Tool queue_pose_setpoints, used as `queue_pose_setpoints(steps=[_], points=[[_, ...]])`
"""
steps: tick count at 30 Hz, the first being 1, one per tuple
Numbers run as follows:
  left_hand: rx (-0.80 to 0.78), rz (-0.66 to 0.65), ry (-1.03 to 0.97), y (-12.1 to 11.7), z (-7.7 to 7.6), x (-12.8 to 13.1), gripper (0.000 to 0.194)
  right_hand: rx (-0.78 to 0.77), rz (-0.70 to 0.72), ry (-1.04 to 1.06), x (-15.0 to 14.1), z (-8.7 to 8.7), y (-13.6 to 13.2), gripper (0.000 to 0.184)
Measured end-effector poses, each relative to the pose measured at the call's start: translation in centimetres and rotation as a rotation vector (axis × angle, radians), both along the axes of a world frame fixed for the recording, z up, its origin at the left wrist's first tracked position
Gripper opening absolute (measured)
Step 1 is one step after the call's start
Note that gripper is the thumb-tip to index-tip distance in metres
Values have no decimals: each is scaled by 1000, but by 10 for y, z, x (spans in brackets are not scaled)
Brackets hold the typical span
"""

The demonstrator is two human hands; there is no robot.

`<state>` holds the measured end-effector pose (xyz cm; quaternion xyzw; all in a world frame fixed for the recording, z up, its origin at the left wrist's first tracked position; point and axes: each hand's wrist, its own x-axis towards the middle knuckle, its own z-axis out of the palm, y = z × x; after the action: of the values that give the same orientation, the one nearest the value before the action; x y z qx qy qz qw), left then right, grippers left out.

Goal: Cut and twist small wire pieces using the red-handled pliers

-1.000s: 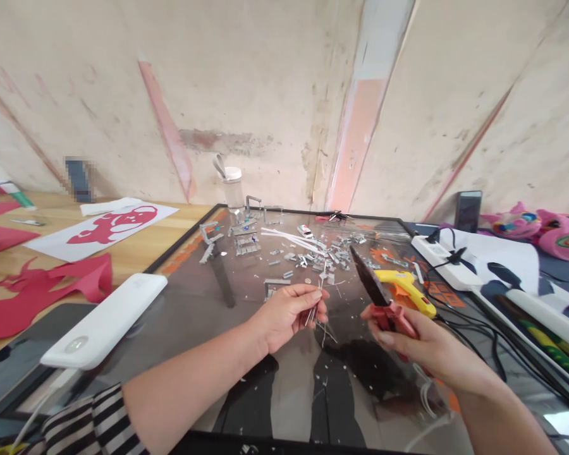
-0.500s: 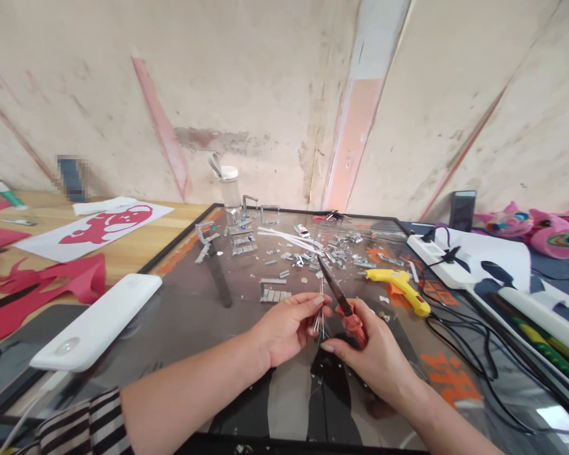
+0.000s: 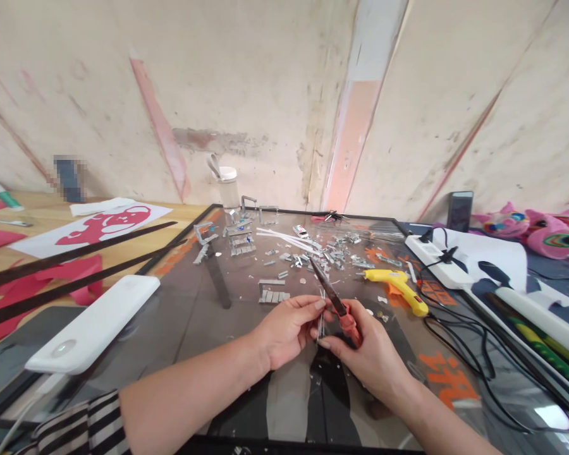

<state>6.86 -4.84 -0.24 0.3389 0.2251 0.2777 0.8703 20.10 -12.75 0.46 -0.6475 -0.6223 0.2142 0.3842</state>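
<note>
Head view: thin wires (image 3: 321, 325) lie pinched between the left hand's fingers (image 3: 317, 307).

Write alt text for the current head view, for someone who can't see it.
Two bare hands meet over a dark glossy tabletop: the left hand pinches thin wires, the right hand grips a red-handled, dark-pointed tool. Small grey pieces lie scattered beyond, with a yellow glue gun and white power strip to the right.

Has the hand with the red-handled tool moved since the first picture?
Yes. The right hand and its red-handled tool moved left, away from the yellow glue gun, toward the left hand.
</note>
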Motion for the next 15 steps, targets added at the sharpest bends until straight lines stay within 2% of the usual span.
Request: queue_pose_setpoints(steps=[10,15], points=[[20,2,24,0,-2,0,11,1,20,18,0,1,0,33],[114,38,123,5,-1,-6,16,-8,16,82,24,0,3,25]])
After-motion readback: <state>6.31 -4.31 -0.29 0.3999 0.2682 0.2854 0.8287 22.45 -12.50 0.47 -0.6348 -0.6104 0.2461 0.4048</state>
